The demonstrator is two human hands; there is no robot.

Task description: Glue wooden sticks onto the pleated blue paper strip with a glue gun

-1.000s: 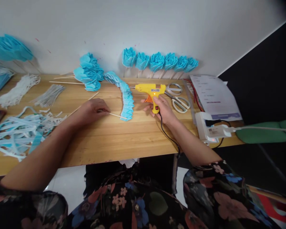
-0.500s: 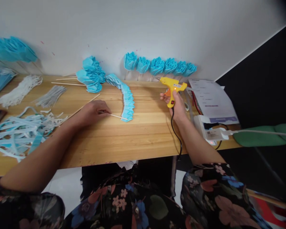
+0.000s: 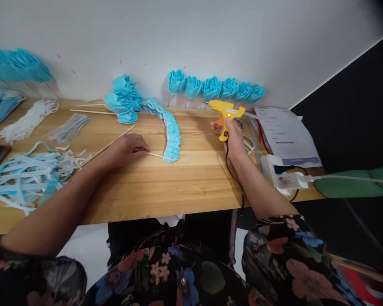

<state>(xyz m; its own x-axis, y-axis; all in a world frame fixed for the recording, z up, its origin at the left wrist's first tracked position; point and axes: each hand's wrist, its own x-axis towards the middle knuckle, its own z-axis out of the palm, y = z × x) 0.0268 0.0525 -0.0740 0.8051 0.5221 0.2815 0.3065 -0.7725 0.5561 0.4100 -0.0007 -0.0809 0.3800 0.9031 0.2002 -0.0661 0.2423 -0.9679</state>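
Note:
My left hand [image 3: 127,148] is closed on a thin wooden stick [image 3: 157,154], whose tip lies on the near end of a pleated blue strip [image 3: 172,134]. That strip curves back across the table toward a bunch of blue paper-like flowers [image 3: 124,100]. In my right hand [image 3: 234,135] is a yellow glue gun [image 3: 226,111] with an orange trigger and a glowing light. Its nozzle points left, raised above the table and apart from the strip. A black cord hangs from its handle.
Several blue flowers on sticks [image 3: 212,87] lean against the wall. To the left lie cut strips [image 3: 22,178], grey wires [image 3: 70,127] and white cords [image 3: 32,119]. A power strip [image 3: 274,172], a printed sheet [image 3: 282,131] and scissors [image 3: 249,144] are at the right.
My right hand has moved the glue gun slightly left, uncovering more of the scissors behind it. The left hand and stick hold their place on the strip.

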